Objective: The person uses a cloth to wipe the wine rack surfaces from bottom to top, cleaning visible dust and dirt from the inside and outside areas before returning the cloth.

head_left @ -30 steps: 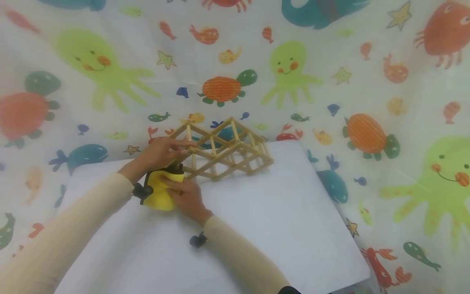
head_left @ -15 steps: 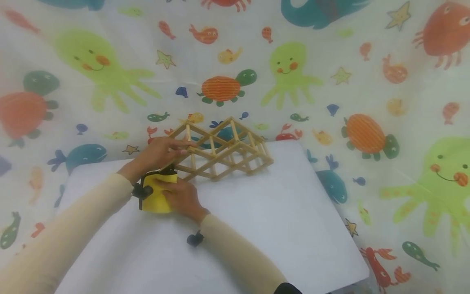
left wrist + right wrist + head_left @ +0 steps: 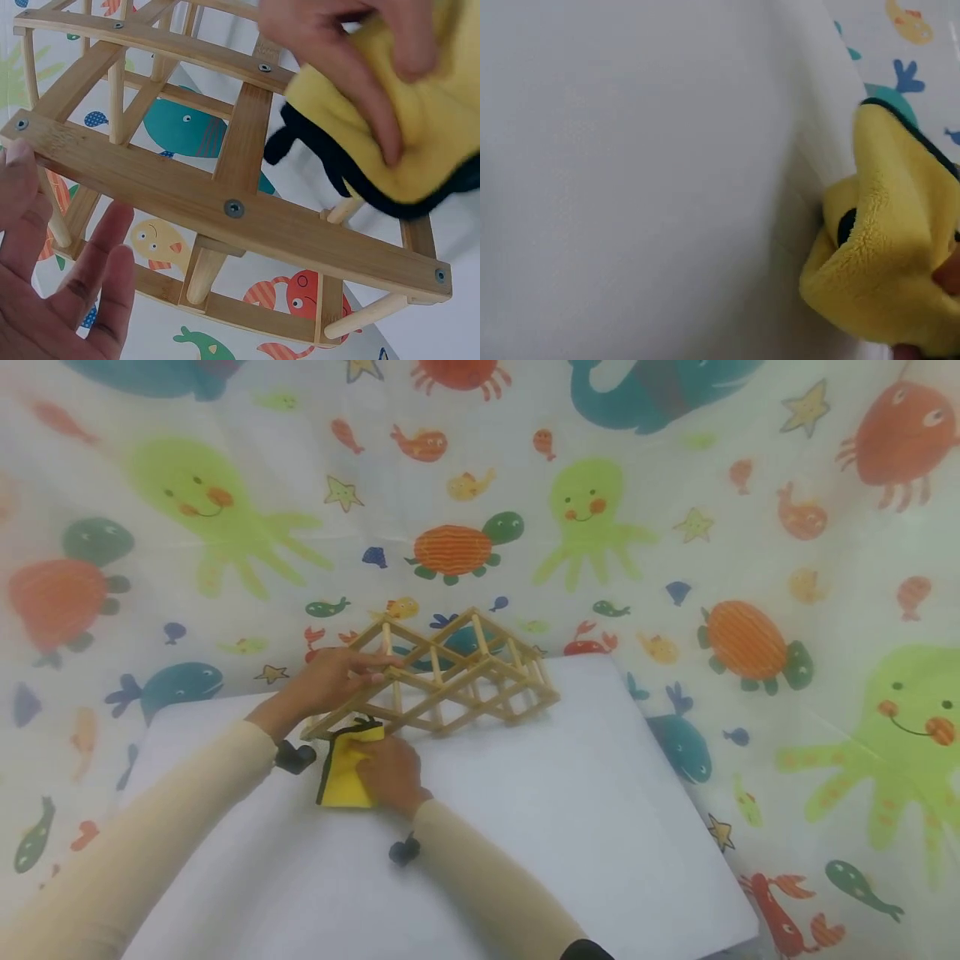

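A folding lattice rack of wooden slats and round dowels stands toward the back of the white table. My left hand holds it by a slat near its upper left, thumb on one side and fingers on the other. In the left wrist view a bolted slat crosses the picture beside that hand. My right hand grips a yellow cloth with dark edging at the rack's lower left end. Its fingertip presses into the cloth, which overlaps a slat end in the left wrist view. The right wrist view shows the cloth bunched up.
The white tabletop extends in front and to the right, with its right edge visible. Behind it hangs a pale curtain printed with sea animals. Small black devices are worn at both wrists.
The right hand and cloth first shift slightly left, then back right and down, uncovering the rack's lower left end. The left hand keeps its hold. The head view tilts a little.
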The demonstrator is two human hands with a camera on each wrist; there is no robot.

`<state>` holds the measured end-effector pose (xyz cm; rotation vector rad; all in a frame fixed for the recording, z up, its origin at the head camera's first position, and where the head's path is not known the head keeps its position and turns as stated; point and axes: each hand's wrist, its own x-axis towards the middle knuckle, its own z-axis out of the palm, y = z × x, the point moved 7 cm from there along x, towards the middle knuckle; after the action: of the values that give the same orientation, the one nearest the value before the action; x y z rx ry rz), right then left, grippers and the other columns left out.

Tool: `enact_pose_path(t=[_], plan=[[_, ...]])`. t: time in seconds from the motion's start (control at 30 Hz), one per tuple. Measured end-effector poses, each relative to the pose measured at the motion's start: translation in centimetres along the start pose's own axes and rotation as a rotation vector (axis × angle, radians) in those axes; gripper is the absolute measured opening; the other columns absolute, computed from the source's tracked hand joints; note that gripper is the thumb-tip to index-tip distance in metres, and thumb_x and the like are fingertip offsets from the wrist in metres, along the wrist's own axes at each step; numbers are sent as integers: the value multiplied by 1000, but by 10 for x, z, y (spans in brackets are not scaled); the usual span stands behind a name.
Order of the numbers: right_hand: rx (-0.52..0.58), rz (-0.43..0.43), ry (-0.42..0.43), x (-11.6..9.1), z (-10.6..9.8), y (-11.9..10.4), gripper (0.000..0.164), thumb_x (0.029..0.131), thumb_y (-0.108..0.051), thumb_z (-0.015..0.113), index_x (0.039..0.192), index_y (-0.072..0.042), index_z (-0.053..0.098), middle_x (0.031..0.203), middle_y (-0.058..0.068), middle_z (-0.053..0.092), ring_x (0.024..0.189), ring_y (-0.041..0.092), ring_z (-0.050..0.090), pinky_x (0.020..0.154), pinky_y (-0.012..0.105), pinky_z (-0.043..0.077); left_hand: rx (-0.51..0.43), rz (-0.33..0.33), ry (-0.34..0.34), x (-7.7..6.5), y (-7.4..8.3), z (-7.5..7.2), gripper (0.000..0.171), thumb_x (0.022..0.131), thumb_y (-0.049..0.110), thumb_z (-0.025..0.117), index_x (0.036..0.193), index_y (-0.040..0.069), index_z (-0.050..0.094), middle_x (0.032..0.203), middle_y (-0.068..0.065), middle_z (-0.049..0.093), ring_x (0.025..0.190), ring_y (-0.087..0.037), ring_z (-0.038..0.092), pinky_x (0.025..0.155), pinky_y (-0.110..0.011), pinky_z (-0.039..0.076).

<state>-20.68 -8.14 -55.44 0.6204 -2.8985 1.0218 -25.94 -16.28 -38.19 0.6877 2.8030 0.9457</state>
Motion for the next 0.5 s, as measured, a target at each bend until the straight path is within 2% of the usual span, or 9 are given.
enact_pose_path(t=[0.07,0.17,0.23,0.37,0.5], plan=[[14,-38,14,-1,-6,-3,46,91,-24,71,131,-45,73,96,-10,81,78,7,62,63,18,40,-5,-1,1,-1,-1,-1,40,104,13,69,143,22,69,143,-13,69,102,-36,74,75,-35,55],[21,-136,-11,-2,-8,-13,46,96,-23,70,137,-45,69,88,-9,75,76,6,57,64,15,39,2,-6,4,-1,-3,-1,41,104,13,68,144,24,69,137,-14,73,106,-36,74,78,-39,57],[-3,-155,-32,-3,-5,-14,47,98,-23,68,140,-45,67,94,-8,77,77,7,59,62,14,39,4,-4,8,0,-3,-1,41,104,13,69,143,24,69,133,-15,75,107,-36,74,80,-42,59],[-111,-75,-7,-8,-4,2,49,95,-20,68,135,-46,70,106,-7,82,80,10,68,58,19,42,6,2,3,2,-3,1,41,104,13,69,143,24,69,132,-16,75,106,-37,75,81,-43,60],[-158,-24,63,-17,-17,15,50,87,-18,70,130,-43,74,113,-7,82,83,15,72,57,22,42,7,-4,-5,2,-2,0,41,104,14,70,143,24,69,130,-17,76,104,-36,75,78,-41,59]])
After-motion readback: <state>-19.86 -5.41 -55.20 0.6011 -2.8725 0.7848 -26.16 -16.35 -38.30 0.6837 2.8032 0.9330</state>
